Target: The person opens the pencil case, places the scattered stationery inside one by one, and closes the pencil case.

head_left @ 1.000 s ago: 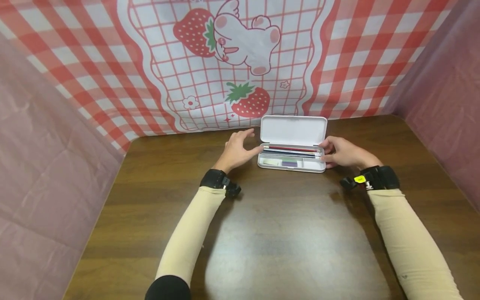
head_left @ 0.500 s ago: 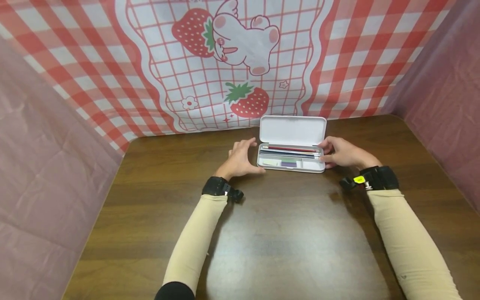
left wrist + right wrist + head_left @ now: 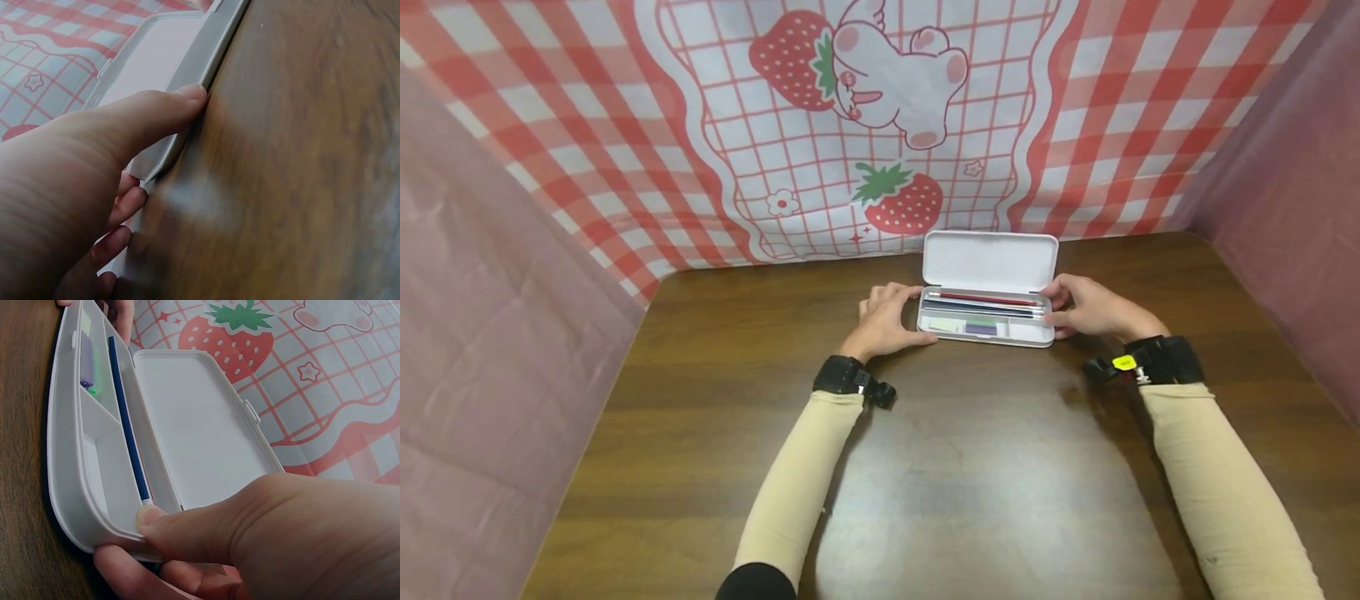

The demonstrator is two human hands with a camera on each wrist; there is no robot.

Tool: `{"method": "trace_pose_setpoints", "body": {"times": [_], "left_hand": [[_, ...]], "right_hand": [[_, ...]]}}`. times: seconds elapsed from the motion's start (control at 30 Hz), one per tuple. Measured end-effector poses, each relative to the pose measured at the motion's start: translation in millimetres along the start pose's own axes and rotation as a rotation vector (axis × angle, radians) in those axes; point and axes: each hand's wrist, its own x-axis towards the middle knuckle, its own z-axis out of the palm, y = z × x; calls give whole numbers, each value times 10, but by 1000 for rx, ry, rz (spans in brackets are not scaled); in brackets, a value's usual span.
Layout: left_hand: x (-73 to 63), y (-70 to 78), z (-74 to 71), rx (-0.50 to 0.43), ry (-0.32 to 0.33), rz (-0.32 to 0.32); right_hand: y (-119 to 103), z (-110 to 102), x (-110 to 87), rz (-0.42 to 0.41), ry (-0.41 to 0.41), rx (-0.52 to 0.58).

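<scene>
A white pencil case (image 3: 1028,332) lies on the table near the back wall, its lid (image 3: 990,260) raised. Red and dark pencils (image 3: 985,298) fill its rear section; a purple-and-green item (image 3: 87,365) sits in a front compartment. My left hand (image 3: 883,323) grips the case's left end, thumb along the front edge and fingers curled round the side, as the left wrist view shows. At the opposite end my right hand (image 3: 1093,307) pinches the wall, thumb over the rim near a dark blue pencil (image 3: 128,425), fingers outside and low.
A brown wooden table (image 3: 962,467) spreads out in front of the case. Behind it hangs a red-checked cloth (image 3: 820,192) with strawberries, close to the raised lid. Pinkish curtains (image 3: 490,317) border both sides.
My left hand has shifted its thumb from the case's left end to the front corner, and its fingers have closed in on the side. My right hand keeps its grip.
</scene>
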Motion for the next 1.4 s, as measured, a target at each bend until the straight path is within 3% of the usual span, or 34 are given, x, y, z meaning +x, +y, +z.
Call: {"method": "trace_pose_setpoints", "body": {"times": [0.27,0.43,0.67,0.9,1.17,1.4], "left_hand": [[-15,-26,55,-36,14,-10],[-28,-28,54,-39,12,-7],[-43,-4,6,-12,10,-13],[-6,-21,36,-24,25,-8],[41,-40,69,-80,27,-7],[52,-52,50,-69,15,-16]], "right_hand": [[-8,4,-53,13,-16,2],[-183,-188,-125,18,-28,-74],[-594,-468,-156,-59,204,-287],[-665,-384,79,-102,285,-315],[-683,-337,306,-115,222,-266],[-739,-255,289,-122,218,-250]]}}
